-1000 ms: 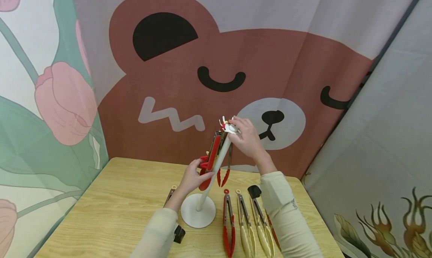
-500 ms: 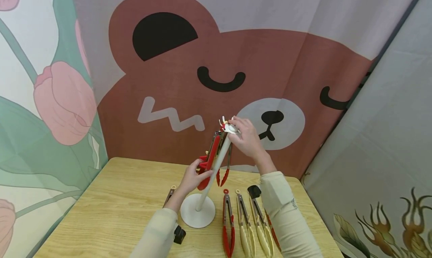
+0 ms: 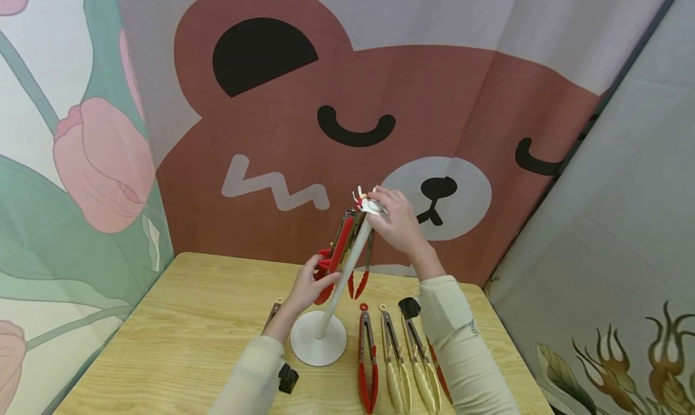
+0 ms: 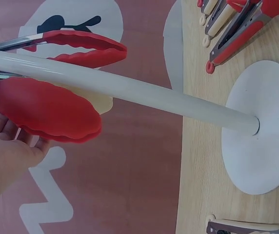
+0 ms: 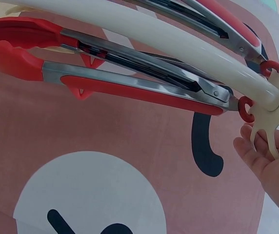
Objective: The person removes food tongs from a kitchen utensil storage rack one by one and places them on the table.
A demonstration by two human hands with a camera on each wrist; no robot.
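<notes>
A white stand [image 3: 347, 267] with a round base leans to the right in the head view. My right hand [image 3: 400, 223] holds its pronged hook top [image 5: 268, 121] from the right side. From the hooks hang red-tipped tongs: one pair [image 5: 144, 97] by its red ring, and another pair [image 3: 342, 246] on the left of the pole. Fingers and thumb of my left hand [image 3: 307, 285] grip that left pair near its scalloped red tips [image 4: 47, 109]. Behind the pole, cream tips [image 4: 98, 101] of a further utensil are mostly hidden.
On the wooden table [image 3: 206, 318], red tongs [image 3: 367, 367] and two cream-tipped tongs [image 3: 398, 373] lie right of the base. A black-headed thing [image 3: 409, 307] touches one of them. Partly hidden tongs [image 3: 275, 309] and a black tip [image 3: 288, 379] lie by my left forearm.
My left hand has drawn the lower end of the gripped tongs slightly left. The right hand and the stand have stayed in place.
</notes>
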